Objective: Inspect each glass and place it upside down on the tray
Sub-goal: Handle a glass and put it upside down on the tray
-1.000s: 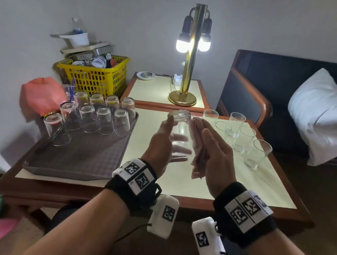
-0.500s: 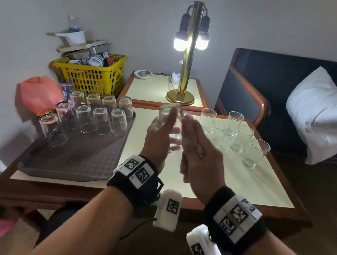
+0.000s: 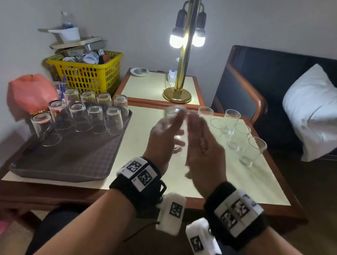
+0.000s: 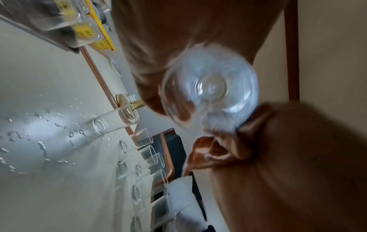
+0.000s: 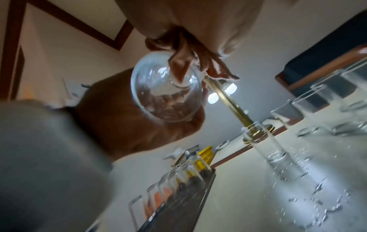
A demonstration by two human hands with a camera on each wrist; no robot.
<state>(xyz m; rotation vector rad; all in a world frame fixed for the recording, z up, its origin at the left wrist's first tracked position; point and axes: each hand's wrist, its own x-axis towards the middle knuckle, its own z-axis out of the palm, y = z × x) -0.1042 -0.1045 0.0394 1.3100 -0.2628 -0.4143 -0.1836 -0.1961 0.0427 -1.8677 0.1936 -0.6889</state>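
A clear glass (image 3: 174, 115) is up over the table between both hands, base up, its mouth facing the wrist cameras (image 4: 208, 94) (image 5: 166, 97). My left hand (image 3: 162, 139) grips its left side, fingers wrapped round it. My right hand (image 3: 202, 151) holds a bunched brown cloth (image 4: 210, 152) (image 5: 188, 53) against its right side, fingers stretched upward. Several glasses (image 3: 94, 118) stand upside down at the back of the dark tray (image 3: 68, 158). Several upright glasses (image 3: 238, 138) wait on the table's right.
Water drops (image 4: 39, 141) lie on the cream tabletop. Behind it a side table carries a lit brass lamp (image 3: 181, 67). A yellow basket (image 3: 86, 72) and a pink bag (image 3: 31, 91) sit beyond the tray. A dark sofa with a white pillow (image 3: 319, 113) is at right.
Both hands have lifted the glass a little and moved it away from me. The right hand with the cloth has slid up along the glass, closer to the left hand.
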